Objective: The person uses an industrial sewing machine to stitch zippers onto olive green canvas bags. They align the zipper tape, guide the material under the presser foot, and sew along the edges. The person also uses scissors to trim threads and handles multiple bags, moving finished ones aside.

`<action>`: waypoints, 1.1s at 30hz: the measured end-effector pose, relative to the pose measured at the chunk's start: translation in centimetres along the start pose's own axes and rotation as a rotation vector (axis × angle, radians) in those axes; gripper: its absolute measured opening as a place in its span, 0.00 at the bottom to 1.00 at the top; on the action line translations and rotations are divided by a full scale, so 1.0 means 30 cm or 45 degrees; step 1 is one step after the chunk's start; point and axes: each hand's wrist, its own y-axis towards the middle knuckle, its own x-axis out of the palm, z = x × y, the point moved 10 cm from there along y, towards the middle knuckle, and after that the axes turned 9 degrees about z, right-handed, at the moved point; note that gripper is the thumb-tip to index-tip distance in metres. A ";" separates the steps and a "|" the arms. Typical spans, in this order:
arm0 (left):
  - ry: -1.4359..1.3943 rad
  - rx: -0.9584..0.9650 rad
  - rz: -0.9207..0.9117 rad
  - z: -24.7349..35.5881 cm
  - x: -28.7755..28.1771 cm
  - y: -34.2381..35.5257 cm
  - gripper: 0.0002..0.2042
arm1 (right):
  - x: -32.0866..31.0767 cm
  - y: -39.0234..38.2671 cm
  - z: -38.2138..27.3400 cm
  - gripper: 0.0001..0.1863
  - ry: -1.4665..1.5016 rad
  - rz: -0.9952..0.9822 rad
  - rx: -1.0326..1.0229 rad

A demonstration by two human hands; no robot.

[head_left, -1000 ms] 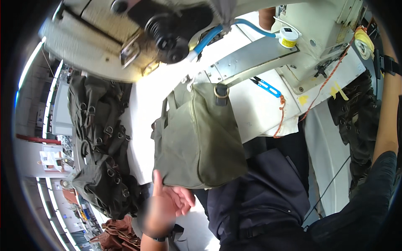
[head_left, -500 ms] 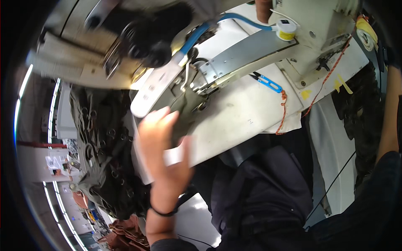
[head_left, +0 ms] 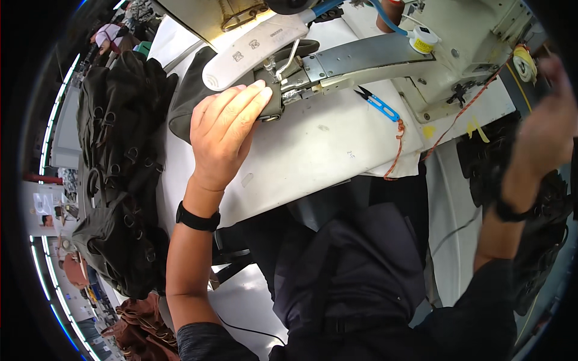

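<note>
My left hand grips the dark olive bag, fingers bent over its edge just beside the needle and presser-foot mechanism of an industrial sewing machine. Part of the bag lies behind the hand and under a pale bar on the machine head, hiding much of it. My right hand is raised at the far right, below a yellowish cloth roll beside the machine; motion blurs it, so what its fingers do is unclear.
Blue thread snips with an orange cord lie on the white table. Dark bags are piled left and right of it; brown fabric is at lower left. A brown spool stands behind. A person is at upper left.
The bag has moved from before me up under the machine head. My left hand has risen onto it beside the needle. My right hand has moved into fuller view at the right.
</note>
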 end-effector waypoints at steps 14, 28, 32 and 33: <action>-0.002 -0.030 -0.121 -0.013 0.014 -0.031 0.21 | 0.592 -0.467 -0.181 0.16 0.069 -0.060 0.239; -0.043 0.029 0.087 0.075 -0.044 -0.008 0.17 | 0.580 -0.708 -0.229 0.11 0.886 -0.354 1.069; -0.083 -0.017 0.065 0.091 -0.063 -0.013 0.17 | 0.620 -0.748 -0.245 0.13 1.112 -0.618 1.340; -0.087 0.012 0.049 0.104 -0.070 -0.010 0.17 | 0.628 -0.750 -0.244 0.13 1.170 -0.613 1.389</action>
